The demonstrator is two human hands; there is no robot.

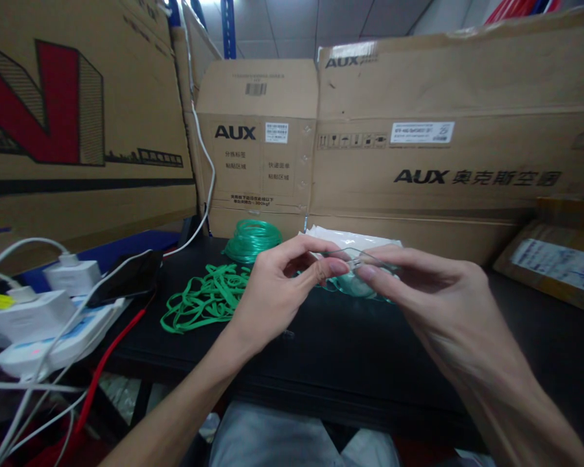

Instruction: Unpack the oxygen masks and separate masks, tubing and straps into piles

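Observation:
Over the black table, my left hand (287,275) pinches one end of a small clear piece (354,263) between thumb and finger. My right hand (418,279) pinches the same piece from the other side, so the fingertips nearly meet. A thin dark strand (355,250) arcs between the two hands; whether it joins the small piece I cannot tell. Just behind the fingers lies a white plastic bag (360,238), with clear greenish material partly hidden below it. Left of my left hand are a tangle of flat green bands (202,301) and a coil of green translucent tubing (253,240).
Cardboard boxes (418,194) wall off the back and the left. At the left edge, a white power strip (34,350) carries chargers and loose white cables, beside a dark phone (126,279). A red cable (102,370) hangs there. A taped carton (555,253) stands at right.

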